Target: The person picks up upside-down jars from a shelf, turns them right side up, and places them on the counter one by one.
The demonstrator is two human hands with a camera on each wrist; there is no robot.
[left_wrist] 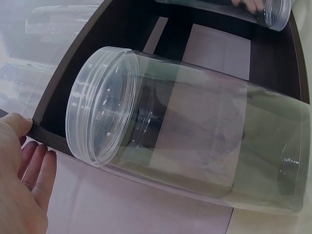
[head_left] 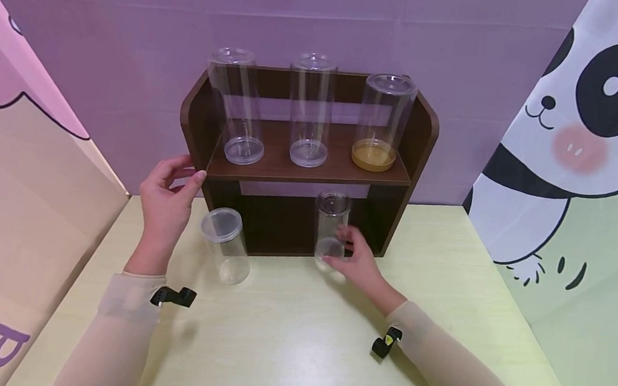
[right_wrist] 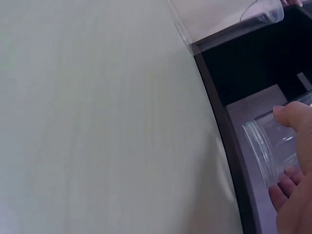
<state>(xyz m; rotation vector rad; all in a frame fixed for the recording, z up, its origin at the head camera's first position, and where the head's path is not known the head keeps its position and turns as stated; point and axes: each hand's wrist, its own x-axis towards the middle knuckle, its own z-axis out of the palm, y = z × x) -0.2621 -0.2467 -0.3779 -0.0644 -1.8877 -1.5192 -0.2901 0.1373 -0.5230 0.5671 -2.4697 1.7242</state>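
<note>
My left hand (head_left: 167,201) pinches the left side edge of a small dark brown two-tier shelf (head_left: 276,155), thumb at the front by the middle board. Close to that hand, a clear plastic jar (head_left: 233,259) with a frosted lid (left_wrist: 92,107) stands on the table before the shelf's left front corner. At the lower tier my right hand (head_left: 360,265) holds another clear jar (head_left: 331,221) near its base, thumb on one side and fingers on the other. This jar is upright at the lower tier's front edge; fingers partly cover its lower part.
On the upper tier stand a tall clear jar (head_left: 237,104) at left, another tall clear jar (head_left: 312,106) in the middle and a wider jar (head_left: 387,115) with a yellowish base at right. The light wooden table (head_left: 288,335) meets a purple backdrop and a panda-printed panel (head_left: 535,191).
</note>
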